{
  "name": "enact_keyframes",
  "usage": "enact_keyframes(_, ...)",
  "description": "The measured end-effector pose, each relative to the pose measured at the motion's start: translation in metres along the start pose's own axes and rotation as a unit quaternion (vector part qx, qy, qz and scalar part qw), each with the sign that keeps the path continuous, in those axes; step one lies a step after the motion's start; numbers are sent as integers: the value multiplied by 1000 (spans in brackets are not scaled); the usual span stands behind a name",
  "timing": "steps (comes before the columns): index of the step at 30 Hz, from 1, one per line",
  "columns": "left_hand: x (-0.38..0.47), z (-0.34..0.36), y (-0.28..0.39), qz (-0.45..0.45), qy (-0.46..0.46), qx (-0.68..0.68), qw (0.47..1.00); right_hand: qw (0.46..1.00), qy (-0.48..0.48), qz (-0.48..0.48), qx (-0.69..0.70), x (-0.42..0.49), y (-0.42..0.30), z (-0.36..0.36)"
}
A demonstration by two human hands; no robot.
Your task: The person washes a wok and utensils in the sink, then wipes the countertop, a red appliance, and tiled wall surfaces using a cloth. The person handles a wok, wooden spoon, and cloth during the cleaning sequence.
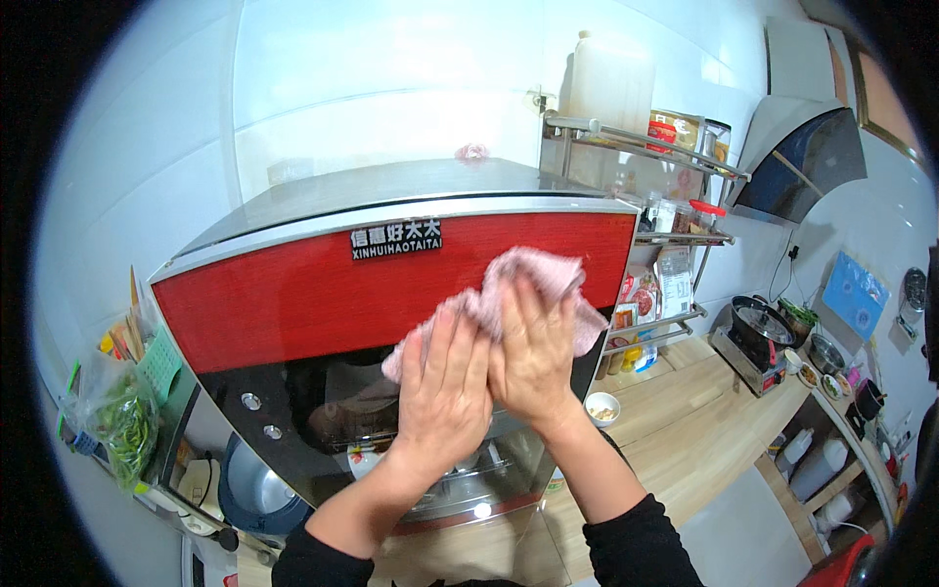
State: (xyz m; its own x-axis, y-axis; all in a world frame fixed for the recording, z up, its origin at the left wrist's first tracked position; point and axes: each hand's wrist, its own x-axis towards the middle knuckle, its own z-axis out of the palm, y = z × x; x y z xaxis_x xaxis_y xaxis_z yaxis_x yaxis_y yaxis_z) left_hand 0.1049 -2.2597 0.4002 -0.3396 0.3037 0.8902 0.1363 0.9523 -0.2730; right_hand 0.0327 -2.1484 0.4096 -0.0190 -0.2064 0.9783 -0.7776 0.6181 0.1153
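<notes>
Both of my hands press a pink towelling cloth against the red front panel of a dish cabinet. My left hand lies with its fingers over the cloth's left end, near the lower edge of the panel. Just right of it and a little higher, my right hand has its fingers spread on the bunched middle of the cloth; the two hands touch. Beneath the panel is a black glass door, through which dishware shows dimly. A nameplate with writing sits above the cloth on the panel.
A steel wall rack with jars and packets stands close on the right. Below it are a small white bowl and a wooden counter. Farther right, a black pan rests on a portable stove. Bagged green vegetables lie left.
</notes>
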Motion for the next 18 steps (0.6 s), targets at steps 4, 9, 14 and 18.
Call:
enact_keyframes(4,4,9,9,23,-24,-5,999,999,-11,-15,-33,-6,27,-5)
enact_keyframes(9,44,0,9,59,-23,-20,998,984,77,154,-47,17,30,-10)
enact_keyframes(14,-10,-16,-15,8,-39,-6,999,997,45,28,-58,-1,-9,9)
enact_keyframes(18,-44,-39,-43,-47,-46,7,998,999,-9,-11,-38,-3,-56,26)
